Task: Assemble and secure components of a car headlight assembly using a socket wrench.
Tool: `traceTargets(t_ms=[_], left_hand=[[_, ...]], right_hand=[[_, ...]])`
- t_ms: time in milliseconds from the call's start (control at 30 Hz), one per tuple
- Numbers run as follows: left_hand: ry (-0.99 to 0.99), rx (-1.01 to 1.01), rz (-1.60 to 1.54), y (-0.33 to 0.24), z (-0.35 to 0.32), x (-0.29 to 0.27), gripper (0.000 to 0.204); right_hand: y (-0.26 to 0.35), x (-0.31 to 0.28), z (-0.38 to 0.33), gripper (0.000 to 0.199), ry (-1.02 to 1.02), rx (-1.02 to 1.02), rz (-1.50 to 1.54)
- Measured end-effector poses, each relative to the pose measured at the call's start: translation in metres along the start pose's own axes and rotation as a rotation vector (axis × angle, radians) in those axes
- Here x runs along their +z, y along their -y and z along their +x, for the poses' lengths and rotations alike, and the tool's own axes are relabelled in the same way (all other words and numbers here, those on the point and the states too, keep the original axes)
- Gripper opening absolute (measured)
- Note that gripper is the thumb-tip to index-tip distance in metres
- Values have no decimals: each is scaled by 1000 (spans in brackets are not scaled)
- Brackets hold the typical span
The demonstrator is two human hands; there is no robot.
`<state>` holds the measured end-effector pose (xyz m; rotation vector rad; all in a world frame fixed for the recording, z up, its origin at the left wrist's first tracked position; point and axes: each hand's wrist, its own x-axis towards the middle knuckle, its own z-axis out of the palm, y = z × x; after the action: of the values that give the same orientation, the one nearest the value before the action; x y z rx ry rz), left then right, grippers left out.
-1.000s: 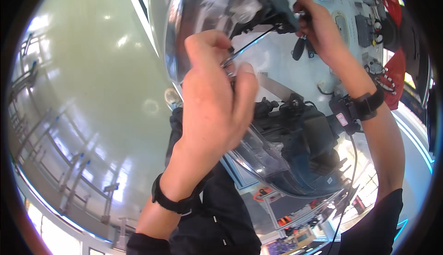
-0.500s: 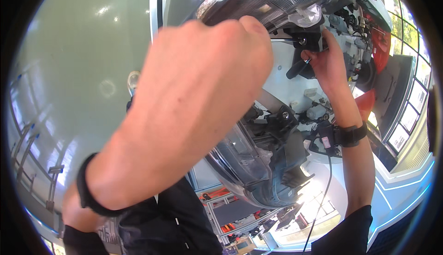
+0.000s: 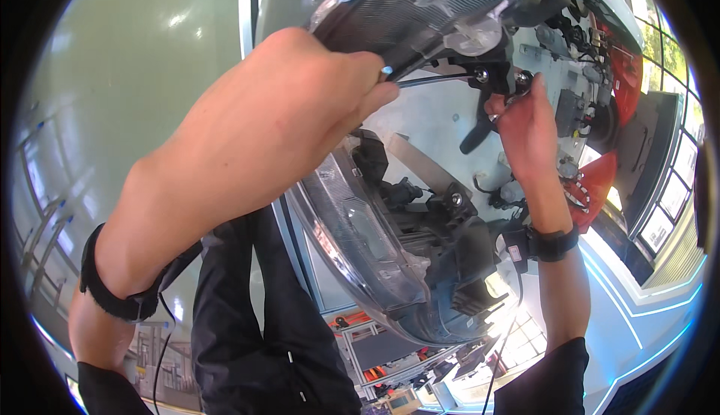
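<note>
A headlight unit (image 3: 442, 2) with a ribbed clear lens fills the upper middle, with black brackets on its near side. My left hand (image 3: 289, 107) is closed against its left end. Only a small shiny tip shows at those fingertips. A thin rod (image 3: 439, 79) runs from beside them toward a round metal fitting (image 3: 482, 76) on a bracket; whether the hand holds that rod cannot be told. My right hand (image 3: 531, 133) is closed round a chrome tool with a black handle (image 3: 474, 136), seemingly a ratchet wrench. Its shiny round head (image 3: 523, 79) is next to the bracket.
A second headlight unit (image 3: 375, 242) lies nearer, below my hands, on the white table (image 3: 435, 115). Several small motors and connectors (image 3: 514, 192) and red lamp pieces (image 3: 592, 182) lie to the right. Cables (image 3: 161, 355) hang from both wristbands. A shelf rack (image 3: 375, 347) stands below.
My left hand has moved left and down, uncovering the thin rod and more of the nearer headlight. My right hand has shifted slightly left and down, keeping hold of the tool. The view has shifted.
</note>
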<state>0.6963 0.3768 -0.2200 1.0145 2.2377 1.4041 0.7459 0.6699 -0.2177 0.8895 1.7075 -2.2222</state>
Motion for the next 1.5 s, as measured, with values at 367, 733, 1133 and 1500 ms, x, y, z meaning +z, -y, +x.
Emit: traceTargets(t_ms=[367, 733, 1133, 1500], left_hand=[[66, -121, -26, -5, 3, -1, 24], [28, -104, 144, -8, 1, 11, 14], [6, -181, 18, -10, -2, 7, 23], [-88, -623, -480, -25, -2, 19, 34]], right_hand=[[-10, 8, 8, 28, -5, -243, -28], [69, 22, 19, 41, 38, 507, -740], [-23, 52, 31, 31, -452, -60, 248], [35, 10, 6, 37, -67, 490, -384]])
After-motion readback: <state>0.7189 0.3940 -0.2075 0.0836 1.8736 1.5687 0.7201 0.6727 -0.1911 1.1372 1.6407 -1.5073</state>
